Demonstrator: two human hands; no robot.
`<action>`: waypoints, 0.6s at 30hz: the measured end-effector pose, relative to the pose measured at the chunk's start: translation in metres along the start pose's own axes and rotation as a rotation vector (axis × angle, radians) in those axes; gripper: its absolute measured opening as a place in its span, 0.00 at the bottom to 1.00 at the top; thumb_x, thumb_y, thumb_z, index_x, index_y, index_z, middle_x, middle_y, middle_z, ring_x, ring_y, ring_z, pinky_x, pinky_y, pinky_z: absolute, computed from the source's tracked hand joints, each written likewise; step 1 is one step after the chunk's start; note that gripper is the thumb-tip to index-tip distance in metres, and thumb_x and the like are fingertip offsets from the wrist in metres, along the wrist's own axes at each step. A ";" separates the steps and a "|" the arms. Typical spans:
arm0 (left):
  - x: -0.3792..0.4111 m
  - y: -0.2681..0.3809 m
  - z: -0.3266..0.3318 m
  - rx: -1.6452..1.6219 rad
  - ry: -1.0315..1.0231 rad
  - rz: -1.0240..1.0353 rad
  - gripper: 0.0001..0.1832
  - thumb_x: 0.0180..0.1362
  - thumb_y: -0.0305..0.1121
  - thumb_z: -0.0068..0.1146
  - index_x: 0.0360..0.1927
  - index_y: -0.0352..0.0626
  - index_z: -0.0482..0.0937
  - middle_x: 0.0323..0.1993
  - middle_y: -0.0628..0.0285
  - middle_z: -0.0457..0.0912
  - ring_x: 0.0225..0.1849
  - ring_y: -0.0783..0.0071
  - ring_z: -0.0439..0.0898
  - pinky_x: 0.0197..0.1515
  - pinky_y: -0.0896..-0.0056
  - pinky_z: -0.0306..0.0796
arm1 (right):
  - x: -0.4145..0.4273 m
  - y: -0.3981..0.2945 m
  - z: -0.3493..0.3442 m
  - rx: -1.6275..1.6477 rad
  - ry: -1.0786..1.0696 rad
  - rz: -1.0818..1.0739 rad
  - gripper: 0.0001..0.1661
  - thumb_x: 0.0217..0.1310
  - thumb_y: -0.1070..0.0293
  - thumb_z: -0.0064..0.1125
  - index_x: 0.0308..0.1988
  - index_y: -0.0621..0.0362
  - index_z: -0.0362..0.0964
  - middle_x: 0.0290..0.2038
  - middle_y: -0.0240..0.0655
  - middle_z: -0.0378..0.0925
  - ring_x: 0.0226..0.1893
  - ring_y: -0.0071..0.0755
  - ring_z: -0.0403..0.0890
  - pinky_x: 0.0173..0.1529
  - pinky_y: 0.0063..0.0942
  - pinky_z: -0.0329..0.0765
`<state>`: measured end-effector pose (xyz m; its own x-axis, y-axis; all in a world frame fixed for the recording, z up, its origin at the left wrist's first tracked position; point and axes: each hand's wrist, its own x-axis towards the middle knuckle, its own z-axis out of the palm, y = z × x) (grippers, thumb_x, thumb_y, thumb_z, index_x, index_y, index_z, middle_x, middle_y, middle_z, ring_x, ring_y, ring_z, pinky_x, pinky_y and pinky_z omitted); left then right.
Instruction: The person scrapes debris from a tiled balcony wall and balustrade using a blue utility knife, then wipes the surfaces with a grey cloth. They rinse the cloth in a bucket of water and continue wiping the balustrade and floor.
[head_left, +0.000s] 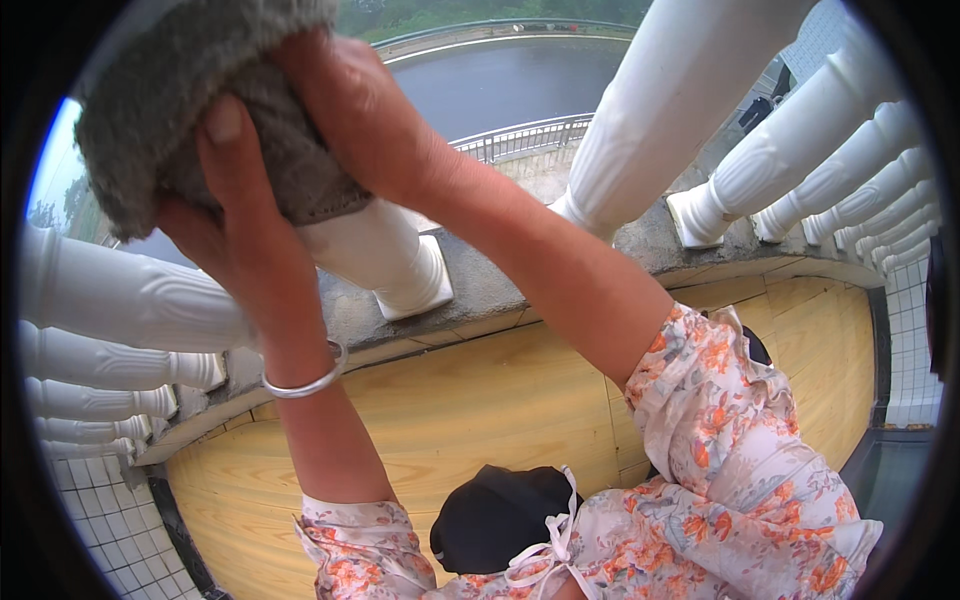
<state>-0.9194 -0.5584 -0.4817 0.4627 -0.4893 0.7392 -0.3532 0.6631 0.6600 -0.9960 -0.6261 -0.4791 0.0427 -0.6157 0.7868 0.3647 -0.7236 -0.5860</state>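
Observation:
A grey fuzzy cloth (187, 90) is bunched between both hands at the upper left, around the upper part of a white baluster (367, 247). My left hand (244, 202), with a silver bangle (306, 381) at the wrist, grips the cloth from below, its thumb pressed on the fabric. My right hand (360, 105) reaches across from the right and holds the cloth's right side; its fingertips are hidden by the cloth. The baluster's square foot rests on a concrete ledge (480, 277).
More white balusters stand at the left (127, 292) and right (675, 97). Below lies a wood-patterned tiled floor (510, 405), with white wall tiles (112, 517) at the sides. Beyond the balustrade are a metal railing (517, 140) and a road (510, 82).

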 end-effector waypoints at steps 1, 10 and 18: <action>-0.009 -0.009 -0.003 0.061 0.023 0.044 0.34 0.65 0.47 0.61 0.63 0.29 0.66 0.60 0.53 0.71 0.59 0.67 0.71 0.62 0.66 0.65 | -0.016 0.003 -0.002 0.046 -0.010 0.152 0.25 0.70 0.47 0.44 0.42 0.59 0.74 0.38 0.51 0.81 0.42 0.60 0.80 0.45 0.42 0.76; -0.194 -0.121 -0.076 0.576 -0.410 -0.047 0.18 0.62 0.33 0.54 0.51 0.32 0.78 0.54 0.43 0.80 0.57 0.44 0.77 0.61 0.55 0.67 | -0.218 0.063 -0.048 -0.504 0.092 0.452 0.27 0.63 0.52 0.53 0.55 0.56 0.70 0.54 0.54 0.72 0.53 0.65 0.73 0.55 0.46 0.74; -0.184 -0.029 -0.089 0.430 -0.504 0.232 0.23 0.64 0.39 0.54 0.59 0.39 0.76 0.63 0.50 0.74 0.64 0.46 0.71 0.66 0.51 0.62 | -0.211 -0.100 -0.079 -0.355 0.301 0.112 0.17 0.58 0.73 0.56 0.48 0.63 0.75 0.49 0.47 0.77 0.52 0.48 0.77 0.58 0.38 0.71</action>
<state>-0.9218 -0.4375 -0.6491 -0.0597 -0.6342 0.7708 -0.7355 0.5500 0.3956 -1.1148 -0.4487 -0.6015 -0.2269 -0.7209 0.6549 0.0304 -0.6773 -0.7350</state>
